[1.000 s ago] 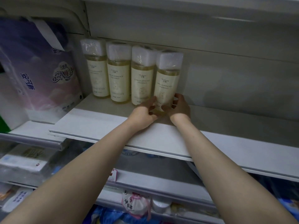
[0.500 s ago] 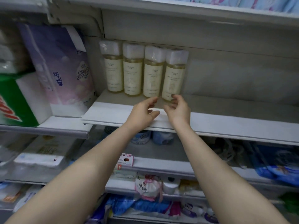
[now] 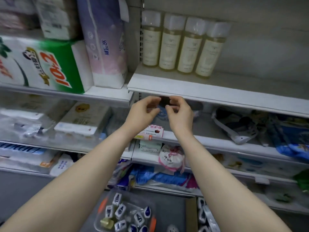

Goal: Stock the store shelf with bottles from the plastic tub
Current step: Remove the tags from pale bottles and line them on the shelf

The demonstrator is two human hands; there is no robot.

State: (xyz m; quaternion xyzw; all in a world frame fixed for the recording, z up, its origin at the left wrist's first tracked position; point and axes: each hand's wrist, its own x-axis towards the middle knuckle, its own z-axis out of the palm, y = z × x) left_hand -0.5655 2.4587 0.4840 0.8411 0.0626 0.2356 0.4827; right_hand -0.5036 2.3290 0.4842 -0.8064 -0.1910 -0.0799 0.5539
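Several pale yellow bottles (image 3: 181,45) with white caps and cream labels stand in a row at the left end of the white shelf (image 3: 217,93). My left hand (image 3: 142,113) and my right hand (image 3: 179,113) hang close together in the air below the shelf's front edge, fingers loosely curled and holding nothing. Neither hand touches a bottle. At the bottom of the view is a clear plastic tub (image 3: 103,222) with orange clips, holding several small bottles seen from above.
Tissue packs (image 3: 103,47) and a green and white pack (image 3: 41,64) fill the shelf to the left. Lower shelves hold boxes, packets and a white pouch (image 3: 171,159). The bottle shelf to the right of the row is bare (image 3: 259,84).
Both hands have let go of the rightmost bottle and dropped from the shelf top to below its front edge. The view has tilted down, bringing the tub into sight.
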